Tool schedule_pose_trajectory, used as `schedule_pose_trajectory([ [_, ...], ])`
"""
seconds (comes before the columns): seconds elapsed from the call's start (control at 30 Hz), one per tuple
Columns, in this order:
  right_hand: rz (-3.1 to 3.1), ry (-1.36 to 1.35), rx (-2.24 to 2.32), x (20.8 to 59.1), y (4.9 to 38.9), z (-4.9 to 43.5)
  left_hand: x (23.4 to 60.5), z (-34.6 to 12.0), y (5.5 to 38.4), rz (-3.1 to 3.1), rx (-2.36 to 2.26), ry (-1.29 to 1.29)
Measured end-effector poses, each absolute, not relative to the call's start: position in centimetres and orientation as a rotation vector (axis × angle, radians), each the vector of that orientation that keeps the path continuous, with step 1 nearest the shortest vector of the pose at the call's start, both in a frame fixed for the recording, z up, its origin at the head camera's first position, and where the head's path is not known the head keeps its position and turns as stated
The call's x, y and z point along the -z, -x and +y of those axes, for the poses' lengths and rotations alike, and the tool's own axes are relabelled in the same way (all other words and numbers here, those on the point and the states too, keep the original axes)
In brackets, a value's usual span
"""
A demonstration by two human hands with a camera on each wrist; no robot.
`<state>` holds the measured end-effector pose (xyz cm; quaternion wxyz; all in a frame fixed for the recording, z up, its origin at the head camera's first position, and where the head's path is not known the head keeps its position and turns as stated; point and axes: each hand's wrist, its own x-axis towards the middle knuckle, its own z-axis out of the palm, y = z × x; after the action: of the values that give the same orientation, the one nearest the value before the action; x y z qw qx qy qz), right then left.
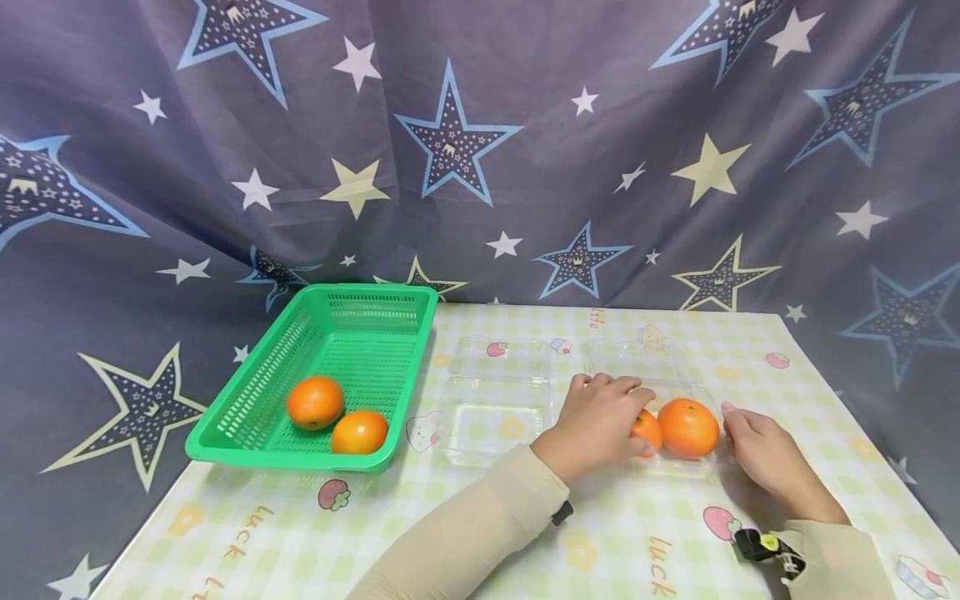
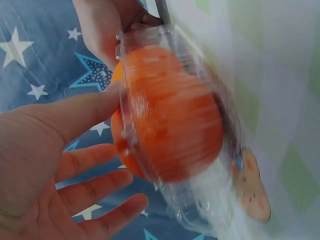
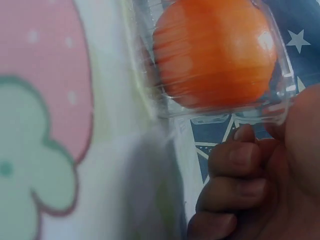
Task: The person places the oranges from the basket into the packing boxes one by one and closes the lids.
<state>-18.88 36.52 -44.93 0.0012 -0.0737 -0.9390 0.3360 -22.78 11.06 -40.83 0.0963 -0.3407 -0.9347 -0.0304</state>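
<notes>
Two oranges sit side by side in a clear plastic container [image 1: 678,469] at the right of the table; the right-hand orange [image 1: 688,428] shows fully. My left hand [image 1: 600,417] partly covers the left-hand orange [image 1: 648,432]. In the left wrist view, the left thumb touches the container's edge beside the fruit, and the other fingers are spread and fairly straight. At the container's right end, my right hand [image 1: 768,454] pinches the rim between thumb and forefinger. Its remaining fingers [image 3: 235,160] curl below the rim in the right wrist view.
A second clear container [image 1: 495,429] lies opened left of my left hand. Farther left stands a green basket [image 1: 281,457] holding two oranges, one orange [image 1: 315,402] behind the other orange [image 1: 360,432]. A star-patterned curtain [image 1: 517,192] hangs behind the checked tablecloth [image 1: 577,533].
</notes>
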Motion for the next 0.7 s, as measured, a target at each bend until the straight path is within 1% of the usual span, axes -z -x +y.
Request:
schedule_pose_trajectory([
  [0.33, -2.940, 0.329, -0.954, 44.1, 18.8, 37.0, 39.8, 9.6, 22.7, -2.721, 0.065, 1.037],
  [0.7, -2.765, 0.261, -0.891, 43.1, 19.2, 35.3, 37.1, 6.5, 22.3, -2.711, 0.019, 1.044],
])
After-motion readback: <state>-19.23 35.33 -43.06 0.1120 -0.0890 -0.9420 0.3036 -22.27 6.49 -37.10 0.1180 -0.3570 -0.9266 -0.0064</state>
